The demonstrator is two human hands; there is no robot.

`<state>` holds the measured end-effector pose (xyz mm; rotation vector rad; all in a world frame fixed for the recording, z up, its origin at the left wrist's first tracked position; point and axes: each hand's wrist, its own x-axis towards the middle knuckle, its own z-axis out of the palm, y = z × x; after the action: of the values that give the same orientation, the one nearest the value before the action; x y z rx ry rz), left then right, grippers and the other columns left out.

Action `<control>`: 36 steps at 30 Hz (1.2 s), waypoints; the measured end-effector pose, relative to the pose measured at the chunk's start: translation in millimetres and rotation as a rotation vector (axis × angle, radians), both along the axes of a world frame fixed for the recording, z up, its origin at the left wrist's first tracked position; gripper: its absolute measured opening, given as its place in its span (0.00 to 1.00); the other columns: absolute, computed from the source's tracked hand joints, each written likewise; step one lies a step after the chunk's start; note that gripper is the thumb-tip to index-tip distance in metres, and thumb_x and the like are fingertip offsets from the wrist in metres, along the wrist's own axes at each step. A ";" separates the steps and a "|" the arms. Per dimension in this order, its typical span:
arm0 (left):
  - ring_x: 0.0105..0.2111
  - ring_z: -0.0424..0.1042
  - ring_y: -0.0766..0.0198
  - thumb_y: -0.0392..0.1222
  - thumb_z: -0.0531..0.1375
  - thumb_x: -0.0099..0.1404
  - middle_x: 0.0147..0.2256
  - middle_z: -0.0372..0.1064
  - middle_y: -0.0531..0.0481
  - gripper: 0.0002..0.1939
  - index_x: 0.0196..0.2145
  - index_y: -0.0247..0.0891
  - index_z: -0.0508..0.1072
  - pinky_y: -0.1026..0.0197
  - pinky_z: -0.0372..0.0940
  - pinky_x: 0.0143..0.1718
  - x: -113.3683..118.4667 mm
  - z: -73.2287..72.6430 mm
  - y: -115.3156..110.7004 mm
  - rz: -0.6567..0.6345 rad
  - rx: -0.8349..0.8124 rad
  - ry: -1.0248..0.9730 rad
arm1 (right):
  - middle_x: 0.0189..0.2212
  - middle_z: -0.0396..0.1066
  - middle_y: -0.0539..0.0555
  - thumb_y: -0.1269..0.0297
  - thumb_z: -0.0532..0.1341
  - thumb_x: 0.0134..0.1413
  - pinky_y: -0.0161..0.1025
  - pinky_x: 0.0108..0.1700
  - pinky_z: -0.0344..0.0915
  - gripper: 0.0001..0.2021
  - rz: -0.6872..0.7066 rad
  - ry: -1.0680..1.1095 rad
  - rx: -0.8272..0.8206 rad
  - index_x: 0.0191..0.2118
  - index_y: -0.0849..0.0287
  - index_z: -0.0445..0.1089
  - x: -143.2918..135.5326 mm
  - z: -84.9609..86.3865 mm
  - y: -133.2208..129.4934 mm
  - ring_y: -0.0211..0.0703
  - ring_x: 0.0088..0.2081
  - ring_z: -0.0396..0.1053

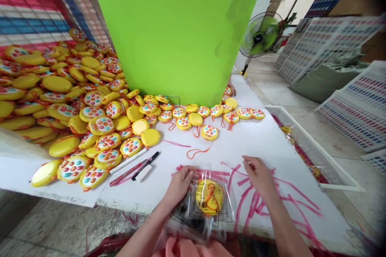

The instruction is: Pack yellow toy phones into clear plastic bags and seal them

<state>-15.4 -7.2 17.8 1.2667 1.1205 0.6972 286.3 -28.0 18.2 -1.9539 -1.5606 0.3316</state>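
Note:
In the head view, my left hand [183,180] has its fingers bent over the upper left edge of a clear plastic bag [229,204], gripping it. Inside the bag lies a yellow oval toy [201,196], back side up, with an orange cord loop [212,198] across it. More clear bags with dark print [189,223] lie underneath, near the table's front edge. To the right of the bag, my right hand [258,174] is over the tabletop, its fingers partly stretched and nothing visible in them. Pink strips [256,202] lie on the table around it.
A big heap of yellow toys [90,124] with coloured dots covers the left side. Pens and markers [146,165] lie in front of it. A green panel [181,36] stands across the back. On the right are a white-rimmed crate [319,160] and a fan [261,36]. Another person's hand [231,86] shows behind the panel.

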 end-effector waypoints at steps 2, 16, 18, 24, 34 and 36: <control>0.32 0.72 0.60 0.49 0.52 0.64 0.36 0.73 0.44 0.16 0.41 0.36 0.70 0.62 0.64 0.27 -0.4 1.4 -0.2 0.005 -0.016 -0.010 | 0.31 0.72 0.52 0.54 0.52 0.58 0.40 0.35 0.65 0.21 0.169 0.138 -0.148 0.53 0.58 0.66 -22.1 8.3 2.6 0.43 0.29 0.68; 0.29 0.70 0.63 0.51 0.54 0.64 0.32 0.72 0.46 0.17 0.40 0.33 0.69 0.62 0.65 0.27 -4.7 6.2 -1.2 0.040 -0.027 -0.117 | 0.28 0.72 0.55 0.60 0.55 0.54 0.43 0.37 0.62 0.14 0.122 -0.037 -0.217 0.43 0.59 0.71 15.4 15.6 16.3 0.49 0.33 0.69; 0.30 0.72 0.62 0.52 0.55 0.63 0.33 0.73 0.45 0.18 0.41 0.33 0.69 0.62 0.65 0.28 -4.5 9.2 0.1 0.039 -0.046 -0.123 | 0.27 0.71 0.51 0.59 0.58 0.52 0.40 0.34 0.63 0.25 0.191 0.133 -0.258 0.56 0.58 0.63 18.3 27.6 10.9 0.45 0.30 0.68; 0.28 0.70 0.63 0.52 0.59 0.59 0.29 0.72 0.48 0.19 0.38 0.33 0.71 0.62 0.64 0.28 -4.2 9.4 1.2 0.035 -0.068 -0.111 | 0.25 0.70 0.50 0.53 0.56 0.56 0.35 0.27 0.60 0.17 0.461 0.434 -0.352 0.43 0.57 0.73 -25.8 43.4 9.0 0.40 0.27 0.65; 0.30 0.69 0.65 0.50 0.59 0.61 0.32 0.73 0.48 0.16 0.39 0.33 0.73 0.64 0.63 0.31 -8.9 6.6 2.8 -0.049 -0.038 -0.188 | 0.28 0.73 0.49 0.59 0.55 0.57 0.35 0.32 0.63 0.12 0.585 0.466 -0.330 0.34 0.57 0.73 -76.4 27.5 11.6 0.41 0.31 0.68; 0.31 0.70 0.63 0.50 0.60 0.61 0.33 0.74 0.47 0.17 0.41 0.33 0.74 0.63 0.64 0.33 -9.9 5.5 3.5 -0.062 -0.063 -0.215 | 0.28 0.73 0.49 0.61 0.57 0.54 0.36 0.32 0.63 0.11 0.549 0.512 -0.329 0.37 0.57 0.75 -70.7 26.3 11.3 0.41 0.29 0.68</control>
<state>-25.3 -3.7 23.3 1.1390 0.9170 0.7278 215.6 -16.7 44.5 -1.4435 -1.7248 1.2746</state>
